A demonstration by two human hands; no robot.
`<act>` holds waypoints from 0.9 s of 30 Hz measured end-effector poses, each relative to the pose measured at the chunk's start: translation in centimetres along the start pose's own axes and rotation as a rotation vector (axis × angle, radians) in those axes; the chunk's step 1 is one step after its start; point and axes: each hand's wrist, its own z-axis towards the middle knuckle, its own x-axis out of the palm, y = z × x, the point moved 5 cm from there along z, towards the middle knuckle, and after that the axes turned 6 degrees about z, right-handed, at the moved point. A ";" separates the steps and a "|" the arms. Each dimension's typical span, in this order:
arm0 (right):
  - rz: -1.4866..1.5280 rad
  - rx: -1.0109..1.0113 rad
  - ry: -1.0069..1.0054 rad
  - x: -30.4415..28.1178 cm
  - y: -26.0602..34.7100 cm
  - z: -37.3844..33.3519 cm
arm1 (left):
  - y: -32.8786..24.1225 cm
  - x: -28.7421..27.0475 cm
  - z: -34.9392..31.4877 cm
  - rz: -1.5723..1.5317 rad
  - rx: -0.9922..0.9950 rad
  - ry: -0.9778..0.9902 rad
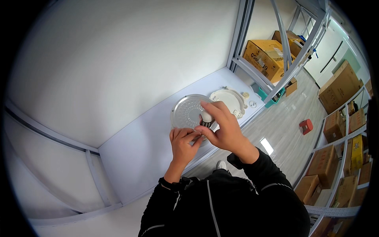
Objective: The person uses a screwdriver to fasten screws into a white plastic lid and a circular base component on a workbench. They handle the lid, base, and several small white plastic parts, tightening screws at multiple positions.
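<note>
In my right hand [226, 128] is a light bulb [206, 117] with a white globe and a dark ridged screw base, pinched between thumb and fingers with the base pointing down. Just left of it and lower, my left hand [183, 143] has its fingers drawn together close to the bulb's base; what they hold, if anything, is hidden. Behind both hands a round, silver-rimmed cover [185, 103] with a patterned clear face rests on the white table [136, 136]. A white round lamp base [227, 98] lies against its right side.
Beside the lamp base are a small cream round part [245, 95] and a white disc with holes [252, 104]. A grey metal frame [252, 73] stands at the table's right end. Boxes [268, 59], a green bin [272, 98] and a red stool [306, 126] are beyond.
</note>
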 end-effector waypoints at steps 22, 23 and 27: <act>-0.064 -0.158 -0.259 -6.2 -1.4 -3.8 | 0.0 0.1 -0.3 0.004 0.015 0.005; -0.077 -0.167 -0.273 -6.6 -1.7 -3.8 | 0.0 0.2 -0.3 -0.002 0.019 0.007; -0.051 -0.179 -0.362 -8.7 -3.3 -4.2 | 0.0 0.1 -0.3 -0.008 0.022 0.048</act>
